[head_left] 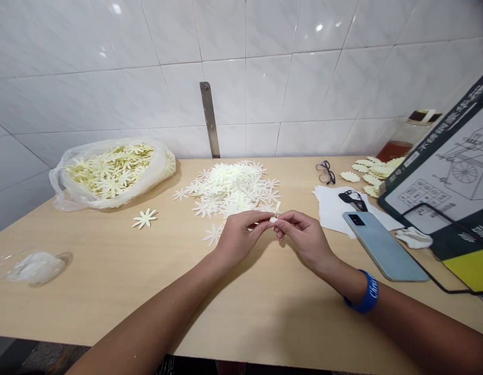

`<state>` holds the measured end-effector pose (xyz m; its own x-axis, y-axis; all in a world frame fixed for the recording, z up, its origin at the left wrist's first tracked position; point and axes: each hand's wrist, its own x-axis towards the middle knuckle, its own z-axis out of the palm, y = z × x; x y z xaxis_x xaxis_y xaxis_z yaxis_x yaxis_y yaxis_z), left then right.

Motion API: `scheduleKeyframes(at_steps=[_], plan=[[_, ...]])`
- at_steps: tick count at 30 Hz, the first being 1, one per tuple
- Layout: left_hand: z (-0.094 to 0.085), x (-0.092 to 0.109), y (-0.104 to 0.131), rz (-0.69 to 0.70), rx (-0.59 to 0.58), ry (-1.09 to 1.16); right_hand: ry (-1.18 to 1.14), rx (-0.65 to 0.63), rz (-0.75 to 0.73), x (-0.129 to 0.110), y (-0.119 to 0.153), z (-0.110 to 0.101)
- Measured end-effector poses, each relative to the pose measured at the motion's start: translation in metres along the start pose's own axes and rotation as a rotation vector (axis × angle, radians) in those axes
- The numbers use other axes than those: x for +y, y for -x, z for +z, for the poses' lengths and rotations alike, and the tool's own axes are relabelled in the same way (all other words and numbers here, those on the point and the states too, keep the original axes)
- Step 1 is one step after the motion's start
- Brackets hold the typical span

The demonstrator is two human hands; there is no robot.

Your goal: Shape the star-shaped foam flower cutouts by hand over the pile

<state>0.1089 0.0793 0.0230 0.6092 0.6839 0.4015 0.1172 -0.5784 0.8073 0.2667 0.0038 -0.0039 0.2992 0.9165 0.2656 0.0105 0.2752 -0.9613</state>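
My left hand (242,232) and my right hand (302,235) meet over the middle of the table. Both pinch a small pale petal piece (278,207) between thumb and fingertips. Most of that piece is hidden by the fingers, so its full shape cannot be made out. Just behind my hands lies a heap of cream flower-shaped cutouts (236,185) with narrow petals. One loose cutout (213,234) rests beside my left hand, and another single flower cutout (144,218) lies farther left. A blue wristband (364,292) circles my right wrist.
An opened plastic bag (163,156) full of cutouts stands at back left; a clear bag with white stuff (36,267) lies at front left. On the right are a phone (385,247), white paper (328,208), glasses (325,172), leaf-shaped pieces (376,169), a jar and a large printed box (444,172).
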Motion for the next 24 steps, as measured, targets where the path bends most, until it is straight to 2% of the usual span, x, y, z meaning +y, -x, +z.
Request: scheduleKeyframes(at_steps=[11,18,24], plan=[[-0.002,-0.008,-0.003,-0.063,0.012,0.164,-0.016,-0.059,0.046,0.001,0.000,-0.002],[-0.001,-0.001,-0.001,-0.096,-0.025,0.175,-0.045,-0.065,0.051,-0.001,-0.001,-0.002],[0.000,0.003,-0.005,-0.366,0.020,0.413,-0.069,-0.047,0.052,0.001,0.000,-0.002]])
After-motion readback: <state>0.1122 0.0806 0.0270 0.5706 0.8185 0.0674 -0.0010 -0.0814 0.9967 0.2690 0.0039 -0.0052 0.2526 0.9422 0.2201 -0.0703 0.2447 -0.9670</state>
